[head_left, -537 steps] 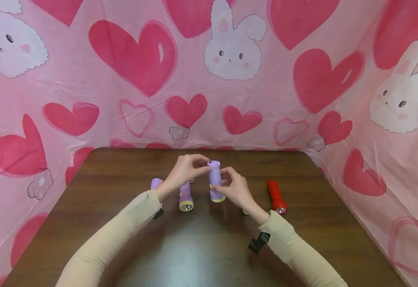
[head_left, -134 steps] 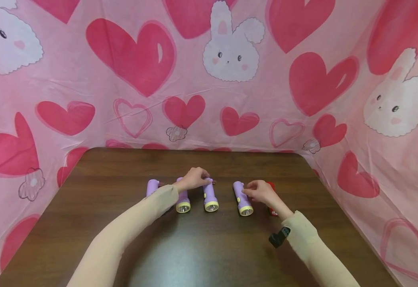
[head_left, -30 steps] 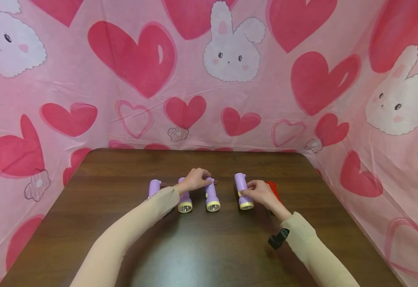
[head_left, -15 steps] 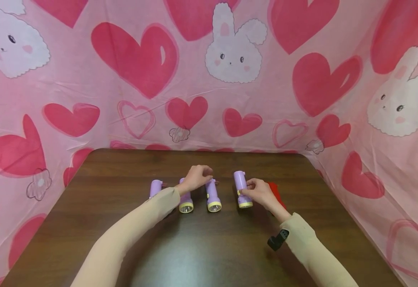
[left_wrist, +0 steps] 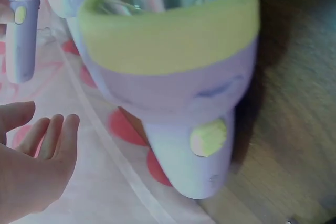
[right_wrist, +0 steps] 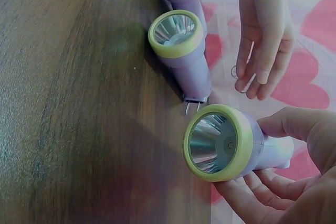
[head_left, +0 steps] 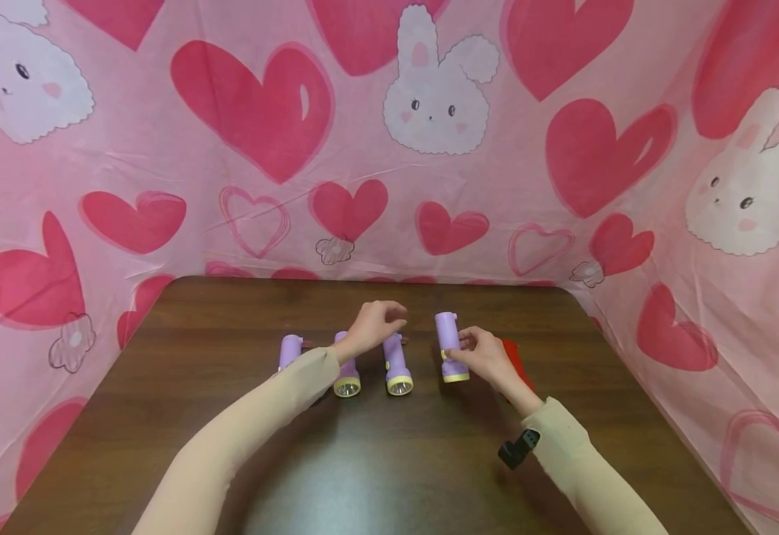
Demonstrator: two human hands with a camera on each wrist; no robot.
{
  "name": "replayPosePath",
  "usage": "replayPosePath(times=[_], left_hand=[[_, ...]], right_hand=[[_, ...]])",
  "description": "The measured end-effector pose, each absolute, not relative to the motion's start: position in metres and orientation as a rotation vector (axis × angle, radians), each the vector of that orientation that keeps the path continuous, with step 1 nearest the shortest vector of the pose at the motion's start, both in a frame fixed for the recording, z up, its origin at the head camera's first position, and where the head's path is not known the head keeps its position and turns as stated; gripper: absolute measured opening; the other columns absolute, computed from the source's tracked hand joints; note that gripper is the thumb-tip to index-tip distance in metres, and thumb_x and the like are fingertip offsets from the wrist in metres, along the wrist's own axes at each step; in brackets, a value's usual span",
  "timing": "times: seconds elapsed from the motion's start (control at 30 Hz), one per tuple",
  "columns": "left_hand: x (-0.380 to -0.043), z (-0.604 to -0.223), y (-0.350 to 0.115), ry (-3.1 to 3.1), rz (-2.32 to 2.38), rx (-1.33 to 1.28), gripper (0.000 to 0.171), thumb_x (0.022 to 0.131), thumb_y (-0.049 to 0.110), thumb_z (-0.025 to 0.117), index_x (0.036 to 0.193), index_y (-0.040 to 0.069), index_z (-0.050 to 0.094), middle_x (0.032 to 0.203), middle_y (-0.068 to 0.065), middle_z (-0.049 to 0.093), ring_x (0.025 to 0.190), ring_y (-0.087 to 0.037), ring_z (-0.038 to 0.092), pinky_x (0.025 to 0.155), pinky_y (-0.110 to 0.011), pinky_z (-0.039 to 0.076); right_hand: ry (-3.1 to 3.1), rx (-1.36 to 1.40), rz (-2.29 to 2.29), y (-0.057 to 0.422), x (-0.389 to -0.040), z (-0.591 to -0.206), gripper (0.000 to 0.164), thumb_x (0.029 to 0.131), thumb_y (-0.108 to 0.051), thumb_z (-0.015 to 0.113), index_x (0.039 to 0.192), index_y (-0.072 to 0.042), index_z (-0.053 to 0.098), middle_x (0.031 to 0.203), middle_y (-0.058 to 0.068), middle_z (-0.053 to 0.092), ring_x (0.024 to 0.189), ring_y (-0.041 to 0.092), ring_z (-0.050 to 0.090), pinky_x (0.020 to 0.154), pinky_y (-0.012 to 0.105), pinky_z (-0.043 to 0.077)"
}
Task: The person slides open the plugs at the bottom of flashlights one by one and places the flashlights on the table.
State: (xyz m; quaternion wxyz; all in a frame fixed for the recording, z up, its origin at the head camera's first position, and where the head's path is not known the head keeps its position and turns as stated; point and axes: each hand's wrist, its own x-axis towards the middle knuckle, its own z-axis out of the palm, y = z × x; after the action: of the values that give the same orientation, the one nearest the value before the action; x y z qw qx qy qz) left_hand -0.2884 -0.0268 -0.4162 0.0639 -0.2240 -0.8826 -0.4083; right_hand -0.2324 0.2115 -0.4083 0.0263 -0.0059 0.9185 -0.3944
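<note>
You have a dark brown wood-grain table (head_left: pixel 376 431) before you, its far corners rounded and a pale glare (head_left: pixel 336 490) on its near half. A creased pink cloth (head_left: pixel 115 141) hangs behind and on 2 sides, printed with red hearts (head_left: pixel 252 108) and white rabbit heads (head_left: pixel 432 115).

Your right hand (head_left: pixel 488 358) holds the lavender flashlight (head_left: pixel 447 333) above the tabletop, thumb and fingers clamped on its body. Your left hand (head_left: pixel 369 328) holds nothing; its thumb stands apart from the loosely bent fingers, near the tail of the inner flashlight (head_left: pixel 398 362). That flashlight lies on the wood in a row with the middle flashlight (head_left: pixel 347 375) and the outer flashlight (head_left: pixel 290 349), the last partly hidden by your left sleeve (head_left: pixel 255 416). The right wrist view shows 2 metal prongs (right_wrist: pixel 192 107) at the inner flashlight's tail. A red object (head_left: pixel 513 358) shows behind your right hand.
</note>
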Motion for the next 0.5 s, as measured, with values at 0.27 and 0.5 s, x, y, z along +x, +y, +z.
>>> replayPosePath(times=[0.27, 0.5], left_hand=[[-0.281, -0.406, -0.019, -2.615, -1.270, -0.716, 0.026, 0.091, 0.012, 0.069, 0.115, 0.001, 0.071, 0.112, -0.012, 0.075, 0.106, -0.025, 0.069, 0.095, -0.039, 0.055], [-0.278, -0.398, -0.012, -2.568, -1.267, -0.753, 0.023, 0.091, 0.012, 0.070, 0.112, 0.004, 0.073, 0.109, -0.011, 0.076, 0.098, -0.024, 0.070, 0.090, -0.040, 0.056]], right_hand=[[2.853, -0.078, -1.268, 0.206, -0.230, -0.404, 0.044, 0.085, -0.022, 0.076, 0.117, 0.004, 0.060, 0.111, 0.023, 0.069, 0.095, 0.028, 0.068, 0.081, 0.042, 0.060], [2.886, -0.144, -1.277, 0.201, -0.227, -0.400, 0.043, 0.084, -0.020, 0.077, 0.116, 0.004, 0.061, 0.110, 0.023, 0.070, 0.094, 0.028, 0.068, 0.082, 0.042, 0.060]])
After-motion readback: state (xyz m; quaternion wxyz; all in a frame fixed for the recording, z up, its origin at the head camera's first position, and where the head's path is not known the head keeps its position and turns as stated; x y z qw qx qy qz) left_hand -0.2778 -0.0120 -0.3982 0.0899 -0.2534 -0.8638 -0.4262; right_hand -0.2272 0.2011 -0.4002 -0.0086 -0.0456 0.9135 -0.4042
